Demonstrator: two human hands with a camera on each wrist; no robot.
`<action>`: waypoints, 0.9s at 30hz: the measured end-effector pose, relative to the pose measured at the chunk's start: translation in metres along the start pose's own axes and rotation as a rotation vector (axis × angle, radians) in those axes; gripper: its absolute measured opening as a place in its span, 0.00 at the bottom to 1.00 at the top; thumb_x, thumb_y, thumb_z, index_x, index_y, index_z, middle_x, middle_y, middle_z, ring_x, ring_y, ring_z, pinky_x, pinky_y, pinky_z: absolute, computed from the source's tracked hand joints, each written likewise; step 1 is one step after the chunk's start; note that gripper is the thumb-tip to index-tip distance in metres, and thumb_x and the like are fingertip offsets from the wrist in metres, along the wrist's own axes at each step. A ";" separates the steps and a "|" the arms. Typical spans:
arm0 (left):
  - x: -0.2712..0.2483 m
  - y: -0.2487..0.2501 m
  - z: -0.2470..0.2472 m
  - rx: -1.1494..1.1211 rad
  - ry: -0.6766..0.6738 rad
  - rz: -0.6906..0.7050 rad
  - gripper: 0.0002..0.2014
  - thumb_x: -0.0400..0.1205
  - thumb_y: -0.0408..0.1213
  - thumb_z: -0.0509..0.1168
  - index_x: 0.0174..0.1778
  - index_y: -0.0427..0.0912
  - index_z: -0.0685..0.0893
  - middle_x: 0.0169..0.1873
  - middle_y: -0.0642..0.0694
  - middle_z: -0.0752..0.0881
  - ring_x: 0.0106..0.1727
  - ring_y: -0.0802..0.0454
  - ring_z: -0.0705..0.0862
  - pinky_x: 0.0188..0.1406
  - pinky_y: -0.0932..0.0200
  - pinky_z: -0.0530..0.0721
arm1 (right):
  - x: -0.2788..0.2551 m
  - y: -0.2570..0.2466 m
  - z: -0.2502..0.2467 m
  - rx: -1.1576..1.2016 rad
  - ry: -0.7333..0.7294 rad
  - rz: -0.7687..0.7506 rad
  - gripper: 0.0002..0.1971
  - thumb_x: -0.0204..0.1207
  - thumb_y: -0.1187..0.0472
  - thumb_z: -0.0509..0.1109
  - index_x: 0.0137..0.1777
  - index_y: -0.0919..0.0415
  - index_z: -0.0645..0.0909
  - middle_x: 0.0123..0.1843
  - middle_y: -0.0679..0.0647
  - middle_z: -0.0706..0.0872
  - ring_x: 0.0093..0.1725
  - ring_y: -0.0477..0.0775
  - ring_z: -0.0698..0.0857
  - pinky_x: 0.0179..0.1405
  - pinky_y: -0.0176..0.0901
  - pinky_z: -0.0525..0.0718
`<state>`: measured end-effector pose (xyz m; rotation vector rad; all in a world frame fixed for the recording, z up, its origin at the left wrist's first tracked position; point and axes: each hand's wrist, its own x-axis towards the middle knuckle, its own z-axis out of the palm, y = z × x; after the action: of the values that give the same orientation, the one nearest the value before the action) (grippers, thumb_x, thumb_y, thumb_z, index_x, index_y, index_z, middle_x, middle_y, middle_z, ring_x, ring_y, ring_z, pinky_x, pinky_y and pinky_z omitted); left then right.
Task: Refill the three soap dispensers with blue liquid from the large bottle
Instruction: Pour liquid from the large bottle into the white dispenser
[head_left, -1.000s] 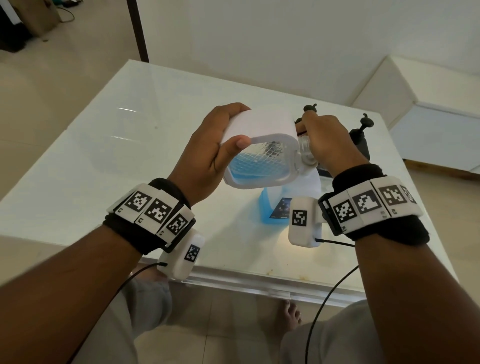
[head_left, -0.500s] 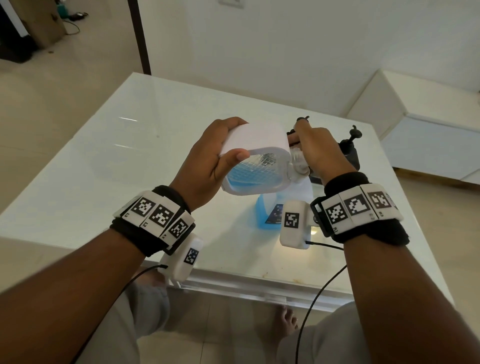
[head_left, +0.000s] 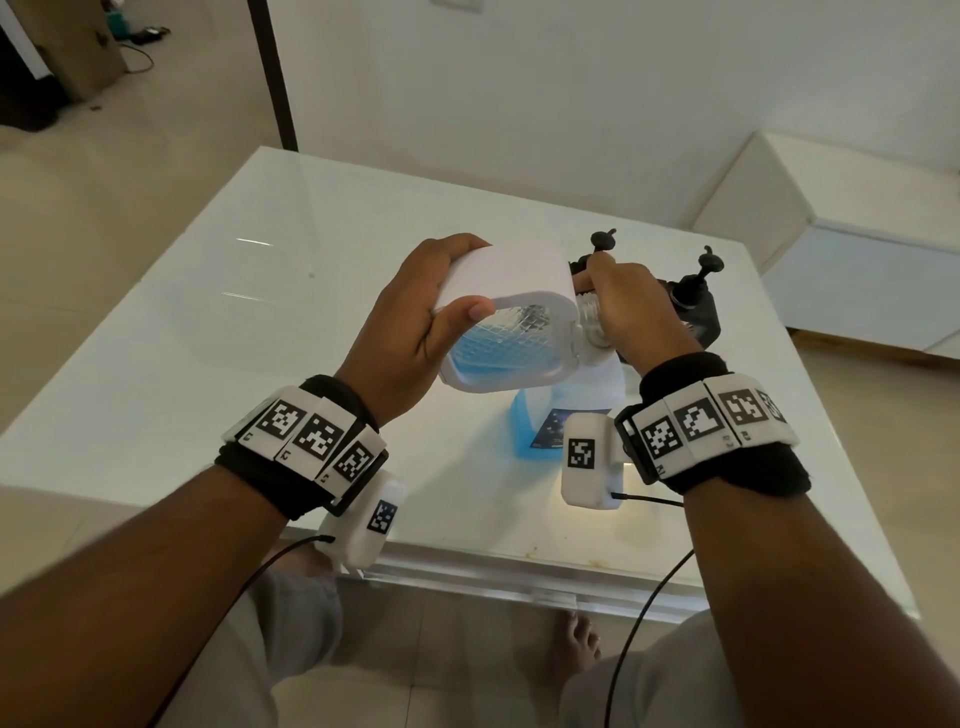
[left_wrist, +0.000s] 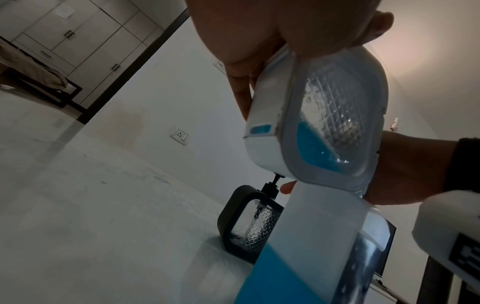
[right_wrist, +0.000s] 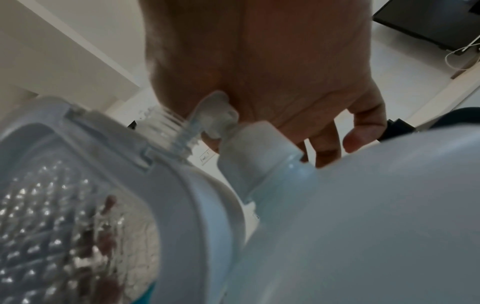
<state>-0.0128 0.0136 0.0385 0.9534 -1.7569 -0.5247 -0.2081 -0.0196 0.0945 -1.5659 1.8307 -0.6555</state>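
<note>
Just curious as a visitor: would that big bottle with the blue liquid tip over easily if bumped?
Probably not: the large bottle looks wide-bodied, with blue liquid only low down. It may slide on the glossy table.

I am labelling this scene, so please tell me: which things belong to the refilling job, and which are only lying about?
Job: white dispenser, held by left hand; its pump cap, gripped by right hand; large bottle; black dispensers.
Lying about: cardboard box; white cabinet; floor cable.
</note>
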 end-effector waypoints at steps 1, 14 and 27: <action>-0.001 0.000 0.000 0.001 0.001 0.001 0.33 0.81 0.67 0.49 0.70 0.45 0.70 0.59 0.57 0.75 0.59 0.72 0.74 0.59 0.76 0.72 | 0.001 0.000 0.000 0.012 -0.003 0.003 0.19 0.85 0.60 0.50 0.49 0.63 0.83 0.49 0.52 0.84 0.50 0.56 0.78 0.49 0.44 0.73; 0.000 -0.001 -0.002 0.029 -0.007 0.009 0.34 0.82 0.66 0.49 0.71 0.40 0.71 0.59 0.52 0.75 0.58 0.72 0.74 0.57 0.76 0.71 | 0.004 -0.008 -0.003 0.110 0.014 0.036 0.18 0.83 0.53 0.53 0.46 0.55 0.84 0.41 0.42 0.84 0.41 0.47 0.80 0.44 0.44 0.74; 0.000 0.002 0.000 0.008 -0.003 -0.005 0.34 0.81 0.66 0.49 0.71 0.42 0.71 0.59 0.57 0.75 0.59 0.72 0.74 0.59 0.76 0.72 | -0.003 -0.006 -0.002 0.081 -0.019 0.026 0.19 0.87 0.59 0.50 0.44 0.62 0.82 0.45 0.51 0.82 0.41 0.51 0.77 0.35 0.36 0.69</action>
<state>-0.0129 0.0143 0.0400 0.9632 -1.7616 -0.5227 -0.2045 -0.0176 0.1007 -1.4883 1.7859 -0.6914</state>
